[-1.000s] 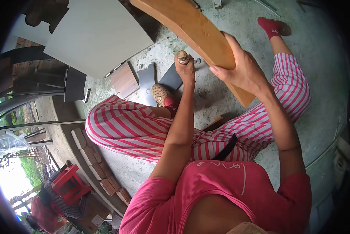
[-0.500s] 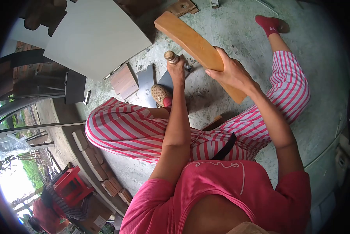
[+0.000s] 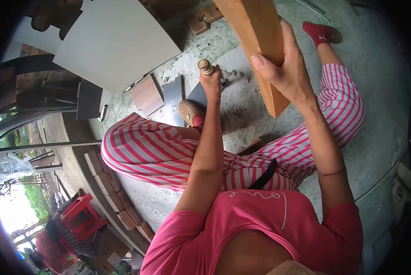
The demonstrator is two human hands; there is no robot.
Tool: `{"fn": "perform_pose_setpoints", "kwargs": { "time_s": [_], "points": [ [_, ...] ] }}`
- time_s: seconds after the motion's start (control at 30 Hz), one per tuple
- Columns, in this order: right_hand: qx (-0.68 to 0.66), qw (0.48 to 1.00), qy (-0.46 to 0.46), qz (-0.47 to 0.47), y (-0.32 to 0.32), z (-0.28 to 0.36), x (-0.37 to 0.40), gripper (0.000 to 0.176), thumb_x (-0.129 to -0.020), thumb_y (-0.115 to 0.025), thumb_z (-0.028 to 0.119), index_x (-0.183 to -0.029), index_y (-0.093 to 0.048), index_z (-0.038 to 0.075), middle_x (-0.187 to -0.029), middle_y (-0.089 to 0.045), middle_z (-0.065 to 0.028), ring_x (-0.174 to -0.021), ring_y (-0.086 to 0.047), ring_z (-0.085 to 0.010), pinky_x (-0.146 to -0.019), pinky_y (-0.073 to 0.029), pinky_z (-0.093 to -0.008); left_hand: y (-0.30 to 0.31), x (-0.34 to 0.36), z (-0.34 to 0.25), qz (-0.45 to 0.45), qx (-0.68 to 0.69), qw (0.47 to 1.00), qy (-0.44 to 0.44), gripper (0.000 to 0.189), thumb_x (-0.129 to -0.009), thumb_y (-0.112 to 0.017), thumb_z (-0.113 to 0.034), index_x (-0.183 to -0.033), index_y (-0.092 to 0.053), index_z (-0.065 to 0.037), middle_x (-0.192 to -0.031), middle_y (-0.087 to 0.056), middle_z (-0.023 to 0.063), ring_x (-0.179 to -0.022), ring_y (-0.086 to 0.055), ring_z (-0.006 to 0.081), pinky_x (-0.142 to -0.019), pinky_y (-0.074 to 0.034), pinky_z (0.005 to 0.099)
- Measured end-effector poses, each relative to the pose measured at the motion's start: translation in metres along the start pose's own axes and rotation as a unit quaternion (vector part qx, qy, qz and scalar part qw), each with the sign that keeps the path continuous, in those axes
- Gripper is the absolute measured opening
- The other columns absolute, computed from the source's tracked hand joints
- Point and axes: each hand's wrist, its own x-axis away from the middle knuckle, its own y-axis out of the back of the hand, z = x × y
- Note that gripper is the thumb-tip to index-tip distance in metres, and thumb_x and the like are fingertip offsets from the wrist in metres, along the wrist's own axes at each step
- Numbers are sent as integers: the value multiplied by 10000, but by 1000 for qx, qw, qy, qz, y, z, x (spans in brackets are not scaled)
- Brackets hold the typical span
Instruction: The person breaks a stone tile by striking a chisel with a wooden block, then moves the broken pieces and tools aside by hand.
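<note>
My left hand [image 3: 211, 85] is wrapped round the banded wooden handle of what looks like a chisel [image 3: 205, 67], held upright. Its lower end is hidden beneath the hand, over a dark grey board [image 3: 196, 97] on the floor. My right hand [image 3: 293, 73] grips a long, thick orange-brown wooden block [image 3: 244, 27], raised to the right of the chisel and apart from it. The block's far end runs out of the top of the view. My shoe [image 3: 189, 112] with a dotted pattern rests by the dark board.
A grey strip [image 3: 172, 97] and a wood-grain board [image 3: 147, 95] lie left of my shoe. Beyond them is a large pale panel [image 3: 116, 46]. A notched brown wooden piece [image 3: 203, 20] lies at the top. Bricks [image 3: 107, 181] line the ledge near a red plastic stool [image 3: 84, 215].
The wooden block in my right hand has risen toward the camera and tilted steeper. My left hand stays on the chisel, almost unmoved.
</note>
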Motion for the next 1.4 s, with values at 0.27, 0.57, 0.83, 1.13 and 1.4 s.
{"fn": "perform_pose_setpoints", "kwargs": {
  "time_s": [0.27, 0.57, 0.83, 1.13, 1.4],
  "points": [
    [246, 921, -143, 266, -26, -55, 36, 769, -705, -670, 362, -1317, -332, 42, -1138, -558, -233, -1002, -591, -345, -836, -470, -387, 3, 1, 15, 35, 45, 991, -124, 313, -762, -675, -147, -1001, -554, 15, -840, -637, 121, -753, -603, 165, -677, -477, 297],
    [27, 998, 19, 62, 4, 32, -24, 746, -737, -627, 397, -1314, -349, 15, -1057, -565, -145, -926, -557, -211, -826, -447, -328, -5, 0, 13, -3, 6, 999, -33, 229, -721, -664, -150, -824, -536, 10, -668, -604, 106, -598, -571, 171, -602, -470, 324],
    [104, 914, -234, 316, -24, -105, 41, 750, -771, -624, 431, -1311, -335, -2, -1154, -536, -196, -1032, -548, -242, -879, -420, -322, -2, 8, 6, 17, 170, 984, -51, 230, -731, -661, -103, -902, -555, 8, -749, -625, 89, -664, -575, 151, -632, -474, 317],
    [11, 945, -281, 167, 0, -102, 45, 691, -831, -483, 566, -1272, -400, 41, -1152, -504, -133, -1109, -464, -219, -941, -349, -345, 0, 1, 6, 24, 40, 998, 33, 164, -736, -632, -105, -825, -531, -12, -676, -574, 42, -590, -529, 124, -571, -440, 280],
    [-71, 931, -347, 86, 3, -134, 69, 670, -829, -501, 557, -1249, -429, 40, -1178, -478, -143, -1126, -433, -235, -972, -312, -344, 52, -20, 59, -99, 336, 927, 138, 111, -806, -591, -135, -788, -536, -40, -709, -581, 56, -678, -594, 192, -672, -503, 324]
  ]
}}
